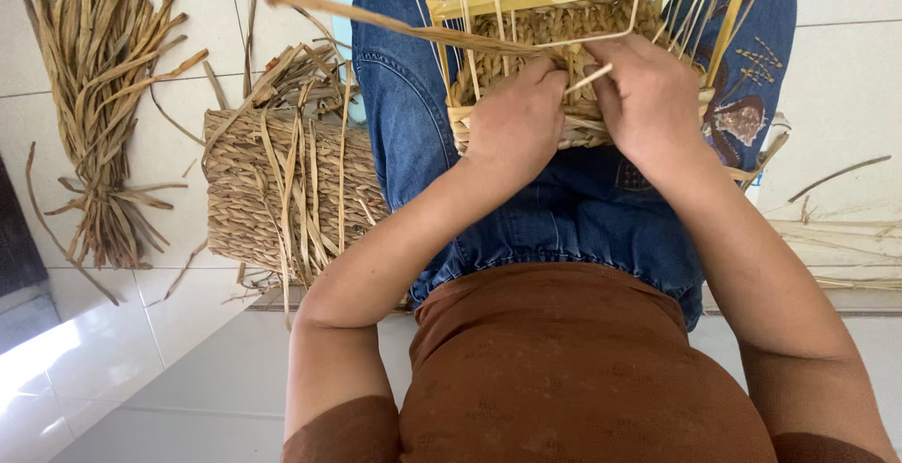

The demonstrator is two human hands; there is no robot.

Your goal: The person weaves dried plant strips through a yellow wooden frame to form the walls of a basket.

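Both hands press on the basket in the lap: left hand pinches a strand, right hand grips its rim; another basket lies left of it.

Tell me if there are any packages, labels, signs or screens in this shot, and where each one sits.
None in view. Only weaving things show: a half-woven basket on a pale frame in the lap under the left hand and right hand, a finished woven basket on the floor to the left, and a bundle of dried straw beyond it.
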